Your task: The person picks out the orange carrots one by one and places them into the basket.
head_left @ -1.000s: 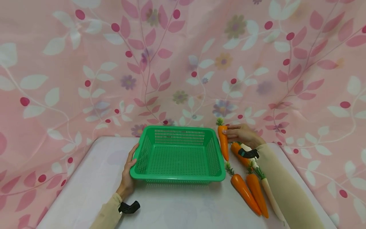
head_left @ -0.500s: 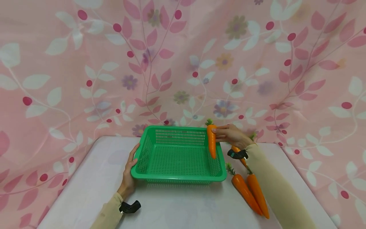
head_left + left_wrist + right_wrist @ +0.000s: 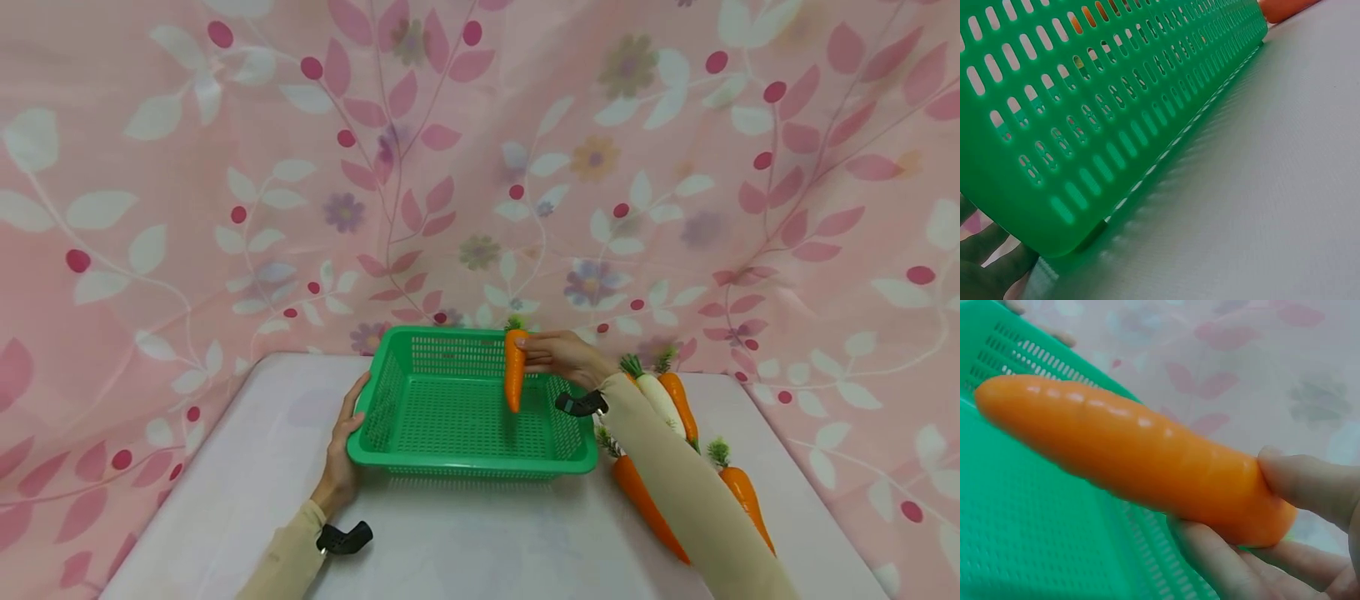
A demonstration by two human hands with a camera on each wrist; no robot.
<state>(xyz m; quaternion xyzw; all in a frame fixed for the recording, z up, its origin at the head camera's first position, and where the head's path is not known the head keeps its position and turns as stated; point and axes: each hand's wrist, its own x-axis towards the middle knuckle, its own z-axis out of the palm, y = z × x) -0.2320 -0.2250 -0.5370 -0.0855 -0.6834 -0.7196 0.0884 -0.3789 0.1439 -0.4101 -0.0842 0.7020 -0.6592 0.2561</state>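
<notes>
A green plastic basket [image 3: 468, 462] with slotted walls sits on the table, and its floor is bare. My left hand [image 3: 342, 454] holds the basket's left side, thumb at the rim and fingers along the outer wall. In the left wrist view, fingers [image 3: 988, 250] show at the basket's lower corner. My right hand [image 3: 564, 357] pinches an orange carrot [image 3: 514, 371] near its leafy top, between thumb and fingers. The carrot hangs tip down over the right part of the basket. Seen from the right wrist, the carrot [image 3: 1129, 450] is smooth and shiny, its tip toward the basket's interior.
Right of the basket lie more carrots, one near its front corner [image 3: 645, 508], one farther back [image 3: 678, 404] and one at the right [image 3: 746, 504]. A white radish [image 3: 660, 404] lies among them, and the right sleeve [image 3: 697, 500] covers part of the group. A floral pink cloth [image 3: 480, 167] hangs behind the table.
My right hand has carried the carrot leftward from beside the basket, across its right rim, to over its interior. The left hand stays at the basket's left side.
</notes>
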